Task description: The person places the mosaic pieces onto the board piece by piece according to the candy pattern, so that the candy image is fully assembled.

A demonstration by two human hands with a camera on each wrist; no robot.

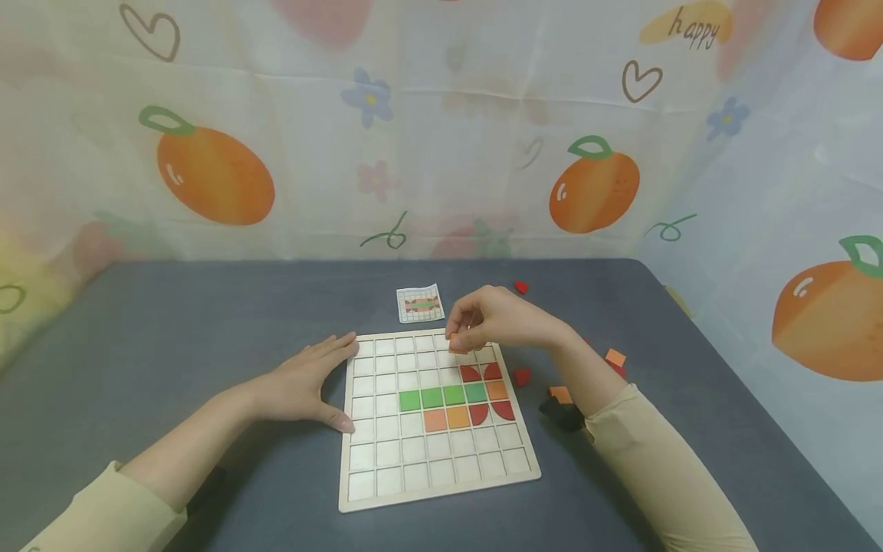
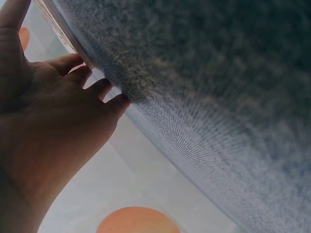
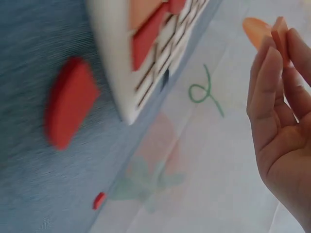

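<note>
A square wooden grid board [image 1: 388, 452] lies on the dark table. My left hand [image 1: 300, 383] rests on its left edge, fingers spread, thumb lower down the same edge. Above the upper part of the board, my right hand [image 1: 500, 318] pinches an orange tile [image 3: 280, 36] between thumb and fingertips. On the board, a row of green tiles [image 1: 431, 397] ends at an orange tile [image 1: 497, 389]. Below that row sit orange tiles [image 1: 458, 417] and red curved tiles [image 1: 503, 410]. Two more red curved tiles [image 1: 471, 373] sit above it.
Behind the board lies a small printed pattern card [image 1: 420, 304]. Loose red pieces [image 1: 522, 377] and orange tiles [image 1: 615, 357] are scattered to the board's right, some near my right forearm. A patterned curtain [image 1: 441, 153] hangs behind the table.
</note>
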